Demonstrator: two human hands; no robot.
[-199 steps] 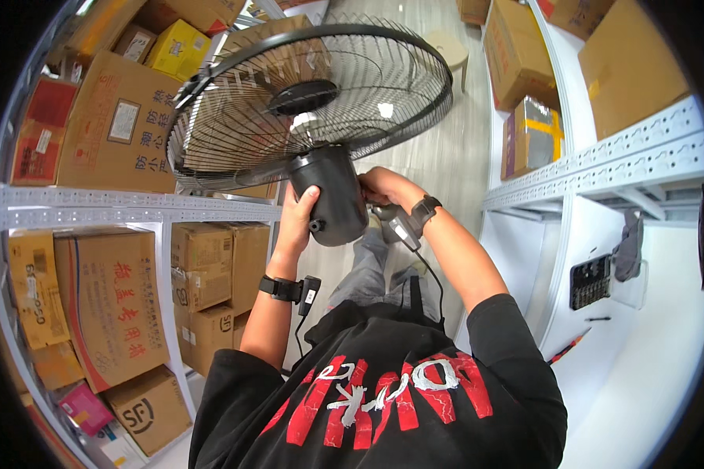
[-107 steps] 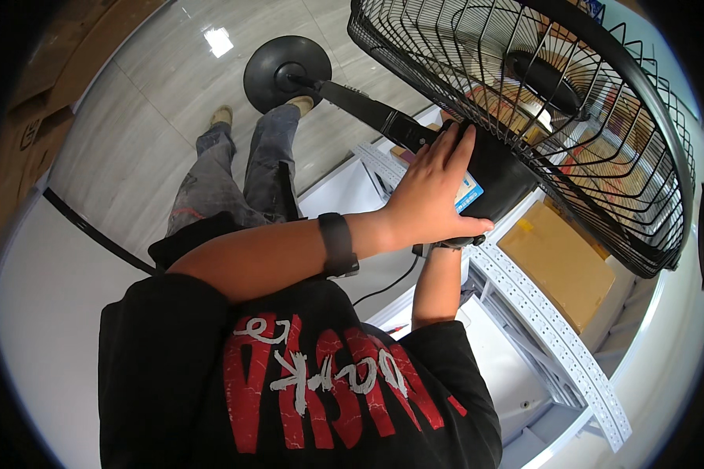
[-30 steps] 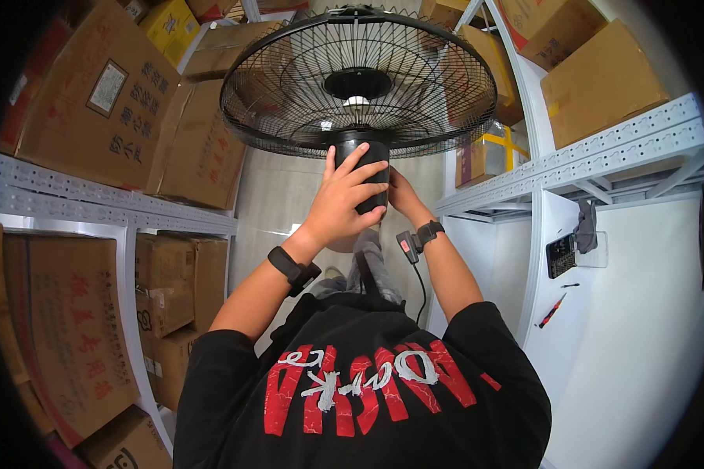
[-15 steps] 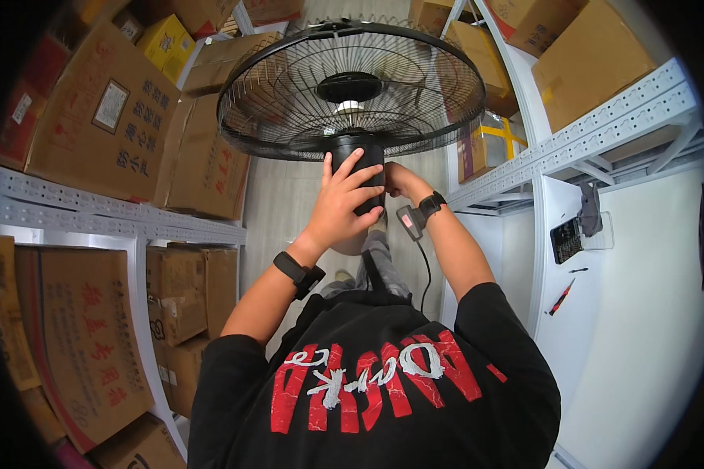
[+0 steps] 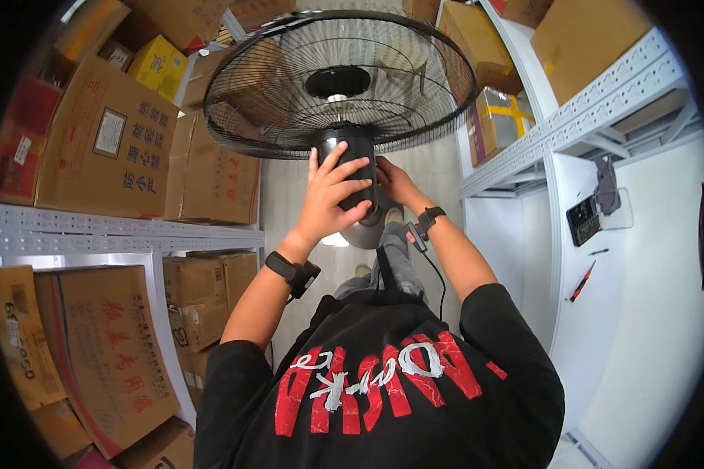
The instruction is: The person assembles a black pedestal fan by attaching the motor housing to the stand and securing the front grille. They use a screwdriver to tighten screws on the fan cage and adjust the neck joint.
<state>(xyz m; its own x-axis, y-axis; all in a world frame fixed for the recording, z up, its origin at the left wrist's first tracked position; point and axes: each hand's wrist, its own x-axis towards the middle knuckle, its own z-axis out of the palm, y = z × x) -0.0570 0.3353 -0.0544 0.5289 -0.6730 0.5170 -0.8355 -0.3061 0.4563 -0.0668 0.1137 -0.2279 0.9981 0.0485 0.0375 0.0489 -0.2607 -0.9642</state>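
Observation:
A black standing fan (image 5: 337, 82) is in front of me, its round wire cage tipped so that I look into it from above. My left hand (image 5: 330, 191) lies around the black motor housing (image 5: 358, 149) behind the cage, fingers spread over its top and side. On the housing's right side is my right hand (image 5: 396, 184), its fingers bent in against it. The fingertips are partly hidden, and I cannot make out what they pinch. Below the housing, the fan's round base (image 5: 360, 237) shows on the floor near my feet.
Shelves with cardboard boxes (image 5: 109, 148) line the left. On the right, a white metal rack (image 5: 587, 117) holds more boxes. A white surface there carries a red and black screwdriver (image 5: 581, 281), a black bit case (image 5: 583, 221) and a grey cloth (image 5: 607, 186).
The fan's cage has swung slightly to the left and up in the picture, and the view has shifted a little. Both hands stay at the motor housing.

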